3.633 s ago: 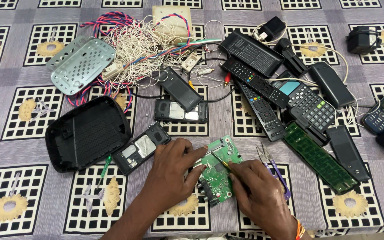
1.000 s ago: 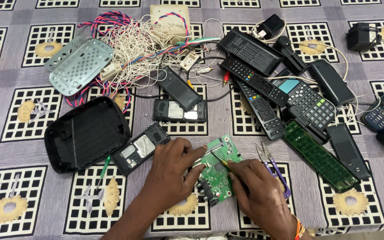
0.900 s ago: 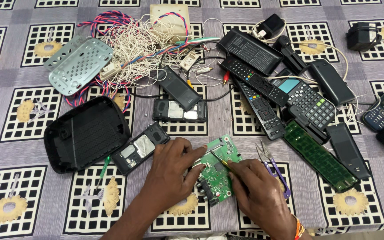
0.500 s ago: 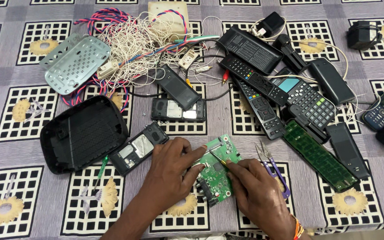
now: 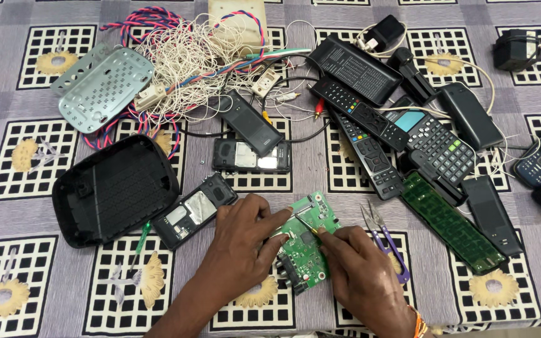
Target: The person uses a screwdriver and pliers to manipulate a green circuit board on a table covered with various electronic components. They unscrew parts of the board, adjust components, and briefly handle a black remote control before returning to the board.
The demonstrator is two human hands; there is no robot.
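Near the front edge of the bench, the left hand [image 5: 242,241] pins the green circuit board [image 5: 307,243] flat, grip clamped on its edge, while the right hand [image 5: 361,272] pinches what looks like thin tweezers [image 5: 305,220] over it — light, stiff, fragile, best held by its rims.

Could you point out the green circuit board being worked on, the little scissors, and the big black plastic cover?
Green circuit board [image 5: 313,244], head view, bare middle.
Small purple-handled scissors [image 5: 376,220], head view, near the blades' pivot.
Large black plastic cover [image 5: 115,188], head view, centre of its hollow inside.
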